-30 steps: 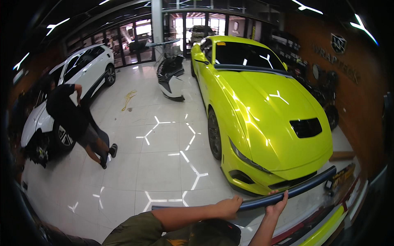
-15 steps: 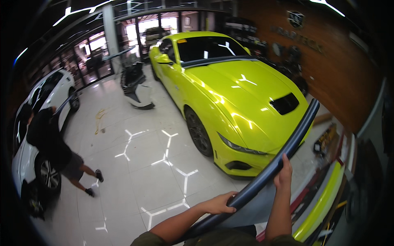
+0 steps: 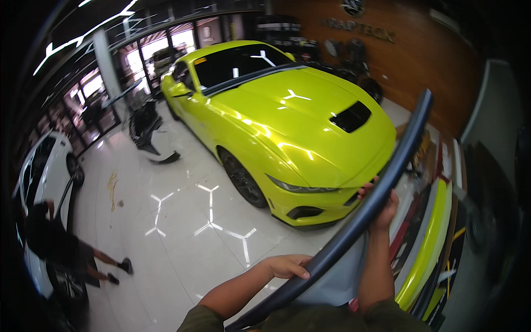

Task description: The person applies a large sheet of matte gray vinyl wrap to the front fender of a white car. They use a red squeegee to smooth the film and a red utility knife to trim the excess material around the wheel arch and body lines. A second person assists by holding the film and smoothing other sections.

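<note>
A long roll of dark blue-grey film [image 3: 354, 221] slants across in front of me, its far end raised to the upper right. My left hand [image 3: 290, 266] grips its lower part, thumb on top and the fingers partly hidden. Higher up, my right hand [image 3: 385, 211] is closed round the roll from beneath, with fingertips showing on its far side. A pale grey sheet [image 3: 337, 276] hangs below the roll between my forearms; whether it belongs to the roll I cannot tell.
A bright yellow-green car [image 3: 287, 127] stands just ahead. Several long rolls, one of them yellow-green [image 3: 428, 243], lie at my right. A person in dark clothes [image 3: 52, 238] is beside a white car [image 3: 41, 166] at left. A removed bumper [image 3: 146, 130] rests on the floor.
My view has turned to the right, so the cars appear further left. The roll's far end is higher in view, and my right hand's fingers now show wrapped round its far side.
</note>
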Motion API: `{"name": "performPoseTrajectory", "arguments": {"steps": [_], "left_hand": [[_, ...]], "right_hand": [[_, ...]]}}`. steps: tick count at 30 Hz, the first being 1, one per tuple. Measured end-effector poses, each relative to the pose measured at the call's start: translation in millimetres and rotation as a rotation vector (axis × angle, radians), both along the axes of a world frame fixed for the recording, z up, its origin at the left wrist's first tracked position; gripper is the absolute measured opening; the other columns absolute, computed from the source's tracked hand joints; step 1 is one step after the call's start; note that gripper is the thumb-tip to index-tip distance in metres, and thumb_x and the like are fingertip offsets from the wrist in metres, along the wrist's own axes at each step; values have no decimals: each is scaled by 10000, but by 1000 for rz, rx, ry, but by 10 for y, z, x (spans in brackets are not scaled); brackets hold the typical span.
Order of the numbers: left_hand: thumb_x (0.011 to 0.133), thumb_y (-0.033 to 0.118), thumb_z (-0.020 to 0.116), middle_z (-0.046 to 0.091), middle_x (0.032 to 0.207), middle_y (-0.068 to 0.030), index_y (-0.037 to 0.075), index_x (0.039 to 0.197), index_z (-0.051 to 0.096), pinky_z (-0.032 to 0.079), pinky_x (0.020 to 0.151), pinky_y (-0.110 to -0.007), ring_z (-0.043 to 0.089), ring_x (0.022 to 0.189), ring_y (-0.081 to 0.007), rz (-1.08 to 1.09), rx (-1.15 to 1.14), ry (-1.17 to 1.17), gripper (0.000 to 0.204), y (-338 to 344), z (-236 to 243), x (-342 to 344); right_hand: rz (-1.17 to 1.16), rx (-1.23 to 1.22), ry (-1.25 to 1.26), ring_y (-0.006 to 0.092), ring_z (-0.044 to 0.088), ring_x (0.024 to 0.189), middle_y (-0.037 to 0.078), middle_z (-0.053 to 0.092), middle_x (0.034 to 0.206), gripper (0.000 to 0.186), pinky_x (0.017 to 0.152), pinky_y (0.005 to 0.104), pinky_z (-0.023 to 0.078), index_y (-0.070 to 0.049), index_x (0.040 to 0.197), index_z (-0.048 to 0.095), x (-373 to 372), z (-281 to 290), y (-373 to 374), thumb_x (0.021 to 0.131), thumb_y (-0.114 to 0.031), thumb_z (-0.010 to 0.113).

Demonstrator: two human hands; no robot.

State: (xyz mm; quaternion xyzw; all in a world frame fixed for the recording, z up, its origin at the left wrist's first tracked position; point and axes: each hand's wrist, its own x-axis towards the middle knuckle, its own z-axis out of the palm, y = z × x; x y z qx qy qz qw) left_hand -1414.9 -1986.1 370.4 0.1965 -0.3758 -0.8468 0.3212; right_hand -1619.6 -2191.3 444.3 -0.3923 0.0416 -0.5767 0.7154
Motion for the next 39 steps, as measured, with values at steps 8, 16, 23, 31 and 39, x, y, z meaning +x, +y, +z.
{"name": "performPoseTrajectory", "arguments": {"steps": [8, 16, 23, 31, 39], "left_hand": [[681, 135, 821, 549, 1253, -199, -27, 1405, 329, 428, 1002, -377, 541, 1157, -292, 378, -524, -944, 890, -679, 457, -599], [619, 108, 803, 626, 1175, -166, -84, 1334, 415, 499, 939, -358, 643, 1040, -272, -27, 152, -69, 836, -1429, 31, -1190], [577, 193, 838, 616, 1130, -120, -46, 1321, 441, 502, 899, -336, 631, 1001, -228, 131, 82, -275, 876, -1987, 234, -1956], [670, 229, 817, 602, 1104, -130, -23, 1296, 442, 483, 865, -327, 600, 964, -215, 491, -575, -740, 772, -2988, 575, -2753], [760, 290, 743, 539, 1192, -265, -61, 1340, 372, 445, 939, -421, 565, 1067, -363, 968, -871, -716, 773, -3882, 610, -3323]], "right_hand": [[-563, 67, 269, 212, 520, 1137, 166, 528, 1253, 746, 1018, 336, 404, 17, 1363, 319, -611, 190, -596, 825, -270, 750], [-231, 100, 303, 152, 595, 994, 75, 598, 1099, 520, 888, 359, 497, -63, 1308, 443, -2005, -148, -993, 941, -405, 579], [10, 308, -110, 208, 560, 1136, 77, 572, 1213, 607, 993, 392, 445, -79, 1406, 388, -2703, -913, -788, 985, -515, 431], [-438, -17, 707, 357, 228, 1428, 233, 183, 1544, 839, 1154, 404, 220, 61, 1484, 108, -2130, -683, -310, 953, -415, 549], [-769, -156, 1141, 338, 237, 1431, 277, 214, 1524, 1021, 1169, 384, 187, 69, 1490, 77, -2177, -120, -990, 818, -355, 718]]}}
